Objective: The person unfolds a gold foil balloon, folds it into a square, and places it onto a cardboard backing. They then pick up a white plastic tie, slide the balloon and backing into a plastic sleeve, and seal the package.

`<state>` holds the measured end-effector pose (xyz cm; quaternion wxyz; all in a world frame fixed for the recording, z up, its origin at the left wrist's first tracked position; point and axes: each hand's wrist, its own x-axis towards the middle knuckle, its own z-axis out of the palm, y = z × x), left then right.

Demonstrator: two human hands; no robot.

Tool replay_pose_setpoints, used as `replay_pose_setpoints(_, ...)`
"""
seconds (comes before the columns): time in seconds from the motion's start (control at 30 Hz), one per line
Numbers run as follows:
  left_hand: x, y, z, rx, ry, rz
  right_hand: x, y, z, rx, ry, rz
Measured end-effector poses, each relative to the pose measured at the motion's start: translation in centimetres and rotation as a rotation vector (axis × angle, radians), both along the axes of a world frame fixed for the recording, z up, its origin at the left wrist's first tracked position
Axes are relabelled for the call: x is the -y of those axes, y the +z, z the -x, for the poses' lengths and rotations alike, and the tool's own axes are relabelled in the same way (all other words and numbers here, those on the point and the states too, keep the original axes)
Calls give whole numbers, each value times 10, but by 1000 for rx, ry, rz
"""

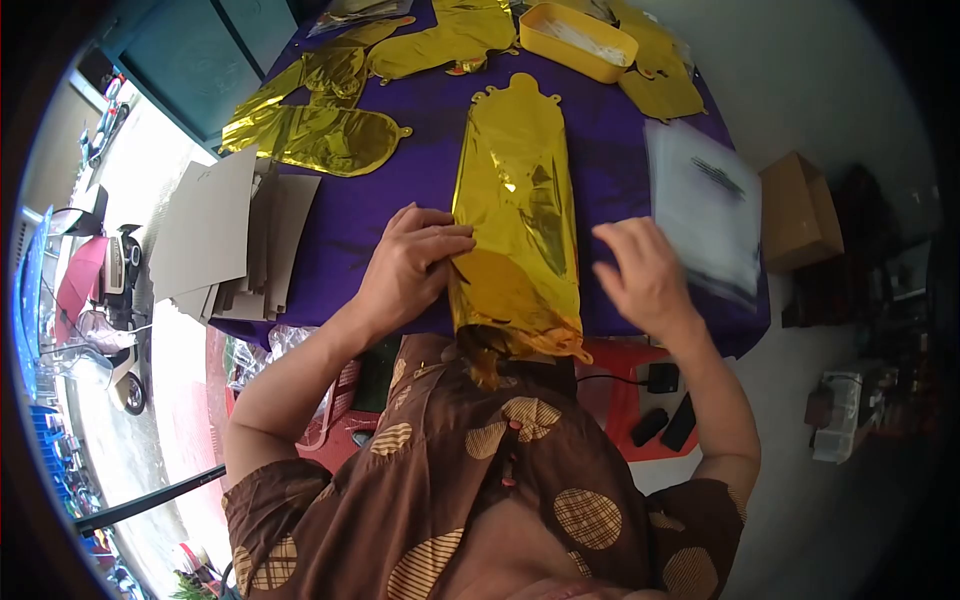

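Observation:
A shiny gold foil sheet [515, 190] with small tabs at its far end lies lengthwise on the purple cloth [350, 215]. Its near end hangs over the table's front edge, crumpled. My left hand [412, 258] rests at the foil's left edge, with the fingers bent together over it; whether they pinch the foil is hard to see. Off the foil's right edge, my right hand [642, 272] is raised with its thumb and fingers apart, holding nothing.
Grey cardboard sheets [215, 225] are stacked at the left. More gold foil pieces [330, 135] lie toward the back. A yellow tray [530, 42] stands at the far side. Clear plastic bags [700, 200] lie on the right, beside a cardboard box [800, 212].

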<state>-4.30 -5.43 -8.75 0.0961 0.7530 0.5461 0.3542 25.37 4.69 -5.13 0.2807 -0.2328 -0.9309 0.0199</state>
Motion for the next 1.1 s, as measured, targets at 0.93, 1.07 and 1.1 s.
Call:
replay_pose_setpoints(0.93,14,33,-7,192,51,442,17,-33,23,-145,114,382)
replay_pose_setpoints(1.07,4,23,-10,224,246,456,19,-35,36,-204,-148,573)
replay_pose_setpoints(1.1,3,20,-11,235,268,426,20,-36,42,-245,-202,617)
